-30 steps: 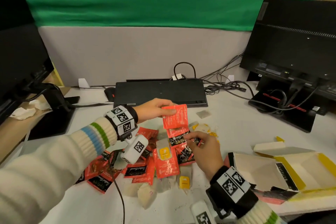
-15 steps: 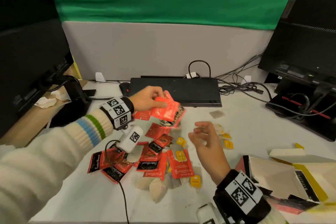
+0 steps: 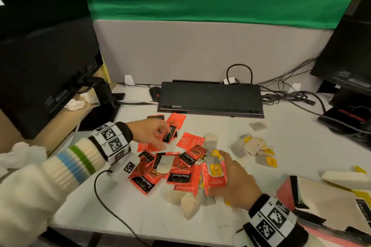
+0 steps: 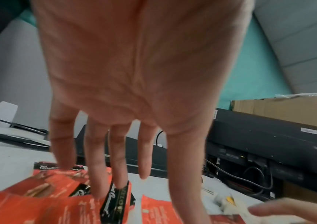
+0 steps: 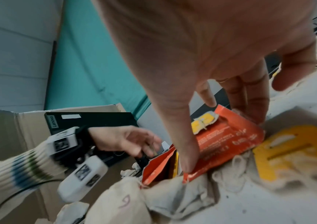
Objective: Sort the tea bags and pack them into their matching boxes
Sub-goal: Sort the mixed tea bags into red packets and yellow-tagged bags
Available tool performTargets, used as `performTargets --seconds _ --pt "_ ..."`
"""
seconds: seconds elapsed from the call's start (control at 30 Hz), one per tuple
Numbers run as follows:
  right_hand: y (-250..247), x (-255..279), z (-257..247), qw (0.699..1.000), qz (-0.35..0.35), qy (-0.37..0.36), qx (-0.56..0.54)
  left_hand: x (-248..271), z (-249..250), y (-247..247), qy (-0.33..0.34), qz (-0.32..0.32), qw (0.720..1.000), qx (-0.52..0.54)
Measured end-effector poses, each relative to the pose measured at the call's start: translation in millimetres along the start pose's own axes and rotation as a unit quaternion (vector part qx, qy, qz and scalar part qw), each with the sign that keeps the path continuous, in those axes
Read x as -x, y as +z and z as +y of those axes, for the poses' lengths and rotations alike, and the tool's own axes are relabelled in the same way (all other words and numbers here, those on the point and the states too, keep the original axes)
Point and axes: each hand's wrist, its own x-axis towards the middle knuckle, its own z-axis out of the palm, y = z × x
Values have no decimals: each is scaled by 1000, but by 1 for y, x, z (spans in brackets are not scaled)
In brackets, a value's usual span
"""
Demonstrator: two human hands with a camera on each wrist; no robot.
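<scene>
Tea bags (image 3: 176, 168) lie heaped at the desk's (image 3: 291, 146) middle, where the left hand (image 3: 149, 132) pinches a red-and-black sachet (image 3: 170, 136) and the right hand (image 3: 234, 180) grasps an orange sachet (image 3: 213, 178).

A white desk (image 3: 291, 138) carries a loose heap of red tea sachets (image 3: 176, 168) mixed with bare paper tea bags (image 3: 188, 204) at its centre, and a smaller cluster of yellow-tagged tea bags (image 3: 255, 148) just to the right. A black keyboard (image 3: 209, 97) lies flipped over behind them, beside tangled cables (image 3: 289, 98). Opened tea boxes (image 3: 325, 202) sit at the right edge, monitor stands (image 3: 104, 96) at both sides.
</scene>
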Motion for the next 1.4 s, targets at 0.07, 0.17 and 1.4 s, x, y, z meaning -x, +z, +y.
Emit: performTargets --seconds 0.07,0.17,1.4 --pt "-2 -3 -1 1000 6 7 -7 11 2 8 -7 -40 999 -6" --pt "-11 1 -6 999 24 12 -20 17 3 31 10 -24 999 -19" --pt "-44 54 -10 964 134 -136 -185 -12 94 37 124 -34 946 296"
